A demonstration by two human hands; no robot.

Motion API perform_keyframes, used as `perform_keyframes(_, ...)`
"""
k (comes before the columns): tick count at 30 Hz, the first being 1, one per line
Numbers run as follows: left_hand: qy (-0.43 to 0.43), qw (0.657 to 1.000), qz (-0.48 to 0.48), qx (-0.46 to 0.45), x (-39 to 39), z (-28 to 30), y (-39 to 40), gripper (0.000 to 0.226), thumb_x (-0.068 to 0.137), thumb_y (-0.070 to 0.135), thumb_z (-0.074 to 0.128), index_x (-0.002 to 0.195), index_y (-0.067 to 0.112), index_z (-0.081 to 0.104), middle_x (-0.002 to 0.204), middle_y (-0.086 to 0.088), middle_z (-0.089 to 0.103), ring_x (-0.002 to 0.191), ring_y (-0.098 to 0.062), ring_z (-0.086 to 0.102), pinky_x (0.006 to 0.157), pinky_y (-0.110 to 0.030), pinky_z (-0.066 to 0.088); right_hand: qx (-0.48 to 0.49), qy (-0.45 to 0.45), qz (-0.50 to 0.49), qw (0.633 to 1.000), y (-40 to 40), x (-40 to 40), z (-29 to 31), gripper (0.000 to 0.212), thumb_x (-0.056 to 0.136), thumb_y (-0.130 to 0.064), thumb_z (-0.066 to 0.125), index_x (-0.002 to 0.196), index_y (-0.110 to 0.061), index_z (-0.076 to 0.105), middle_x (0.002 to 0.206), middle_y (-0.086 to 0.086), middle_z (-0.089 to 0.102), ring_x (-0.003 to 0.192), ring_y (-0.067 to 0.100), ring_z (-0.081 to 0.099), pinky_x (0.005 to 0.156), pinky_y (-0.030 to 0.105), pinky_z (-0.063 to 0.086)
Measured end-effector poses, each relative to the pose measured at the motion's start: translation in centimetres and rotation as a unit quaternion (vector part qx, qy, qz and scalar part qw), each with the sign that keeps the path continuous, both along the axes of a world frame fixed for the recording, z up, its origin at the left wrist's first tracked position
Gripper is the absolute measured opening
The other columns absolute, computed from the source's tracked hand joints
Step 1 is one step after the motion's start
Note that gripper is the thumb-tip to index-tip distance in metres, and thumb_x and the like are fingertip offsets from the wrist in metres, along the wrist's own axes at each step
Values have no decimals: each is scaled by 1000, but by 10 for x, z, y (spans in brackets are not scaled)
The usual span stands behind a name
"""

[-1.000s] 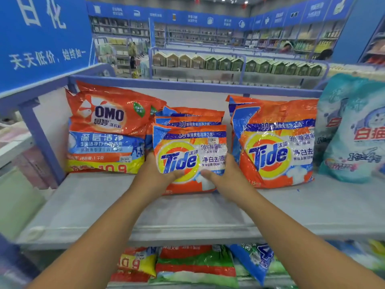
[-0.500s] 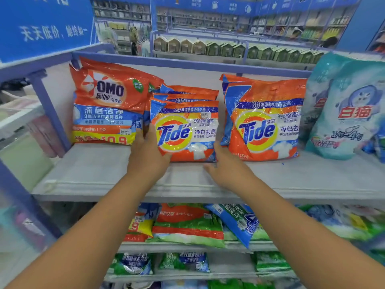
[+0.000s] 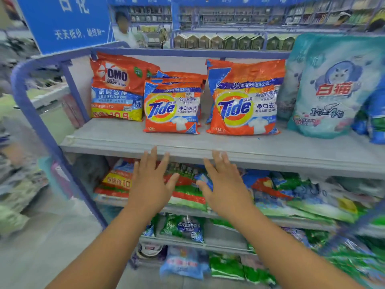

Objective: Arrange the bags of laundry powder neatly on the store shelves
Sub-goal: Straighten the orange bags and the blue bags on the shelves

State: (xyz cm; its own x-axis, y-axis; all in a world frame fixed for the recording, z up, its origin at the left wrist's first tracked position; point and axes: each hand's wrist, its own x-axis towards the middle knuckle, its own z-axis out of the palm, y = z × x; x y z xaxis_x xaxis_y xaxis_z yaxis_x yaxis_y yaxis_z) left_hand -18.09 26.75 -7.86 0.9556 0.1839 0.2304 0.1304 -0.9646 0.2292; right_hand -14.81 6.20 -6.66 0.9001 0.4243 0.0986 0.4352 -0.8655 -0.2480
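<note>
Plainly, the biggest thing in view is the store shelf unit, and its top shelf (image 3: pixel 229 147) carries the laundry powder standing in a row. Largest of the bags is the teal bag (image 3: pixel 331 86) at the right end, leaning against its neighbours. Next comes the large Tide bag (image 3: pixel 242 99), upright, with at least one more of its kind behind it. Left of a narrow gap stands the small Tide bag (image 3: pixel 171 110), front of a stack of like bags, its left edge touching or just overlapping the OMO bag (image 3: pixel 117 88), which leans back at the far left near the blue post. Lower shelves (image 3: pixel 291 224) hold more bags lying flat and jumbled, blurred here.

Both hands are empty. The left hand (image 3: pixel 151 184) and right hand (image 3: pixel 225 186) hang in front of the shelf edge, below the Tide bags, fingers spread and loose, touching nothing.

As for handling, these look like soft plastic pouches packed with loose powder: fairly heavy for their size, likely to sag and slump when lifted by one corner, and glossy enough to slip. A bag would probably be best taken by both side edges, or with one hand beneath the base and the other steadying the top seam, then set down on its bottom so the powder settles and it stands. The film could tear if dragged across the shelf lip, so lifting seems safer than sliding.
</note>
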Motion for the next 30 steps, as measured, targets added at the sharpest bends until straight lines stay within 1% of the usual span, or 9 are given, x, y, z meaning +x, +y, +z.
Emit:
perform_keyframes(2,32,999,5,-12,-18,-15,-19,72,100,63,35,161,36,8,171,-2,-9,157,-25,-9,126,-48,1,5,45,-5,999,-15,-14,-12,71,103,-57,32,162,-30,1,167,-3,-22,155,21,-19,127,47,0)
perform_keyframes(4,70,997,5,-18,-29,-29,-31,73,100,64,34,161,38,6,170,0,-11,157,-24,-11,126,-47,-1,14,85,-15,996,-26,-23,-25,73,103,-58,33,161,-31,0,169,-3,-17,155,21,-17,128,45,2)
perform_keyframes(7,104,994,8,-20,-34,-38,-38,73,100,65,31,162,36,6,170,-1,-11,157,-24,-10,128,-47,2,30,121,-30,992,-38,-28,-42,74,102,-59,34,162,-30,1,169,-3,-12,156,21,-13,128,44,7)
perform_keyframes(10,126,991,7,-32,-30,-42,-42,75,100,66,32,162,34,6,170,-1,-10,157,-24,-10,128,-47,4,46,154,-66,985,-48,-27,-53,74,102,-58,36,162,-29,4,170,-3,-7,157,22,-7,127,42,6)
perform_keyframes(16,141,988,-24,-60,8,-62,-45,76,98,68,34,162,34,8,171,-3,-1,157,-27,-2,128,-47,8,70,193,-134,969,-63,-11,-73,73,103,-52,42,162,-21,12,170,4,5,157,25,5,126,42,14)
perform_keyframes(20,174,979,-64,-82,43,-84,-49,77,98,67,37,162,31,13,170,-6,8,157,-30,4,126,-47,9,91,210,-197,953,-63,4,-89,74,101,-53,44,161,-20,16,170,2,11,156,25,14,124,45,23)
perform_keyframes(25,220,965,-89,-107,73,-114,-47,80,97,68,39,161,25,17,170,-5,10,157,-30,5,126,-46,11,165,240,-267,919,-46,15,-104,75,101,-51,48,161,-18,16,168,5,20,152,29,27,119,42,29)
perform_keyframes(27,227,963,-99,-104,78,-120,-46,81,96,70,38,161,26,16,170,-5,10,157,-30,6,127,-46,11,219,258,-298,892,-40,21,-111,74,101,-50,50,160,-17,19,166,5,26,150,30,30,118,40,30)
perform_keyframes(30,225,963,-102,-103,85,-122,-45,80,96,68,40,161,27,18,169,-6,15,155,-32,12,126,-47,17,295,292,-350,840,-39,33,-124,82,97,-56,53,161,-19,18,165,6,29,148,33,34,119,46,32)
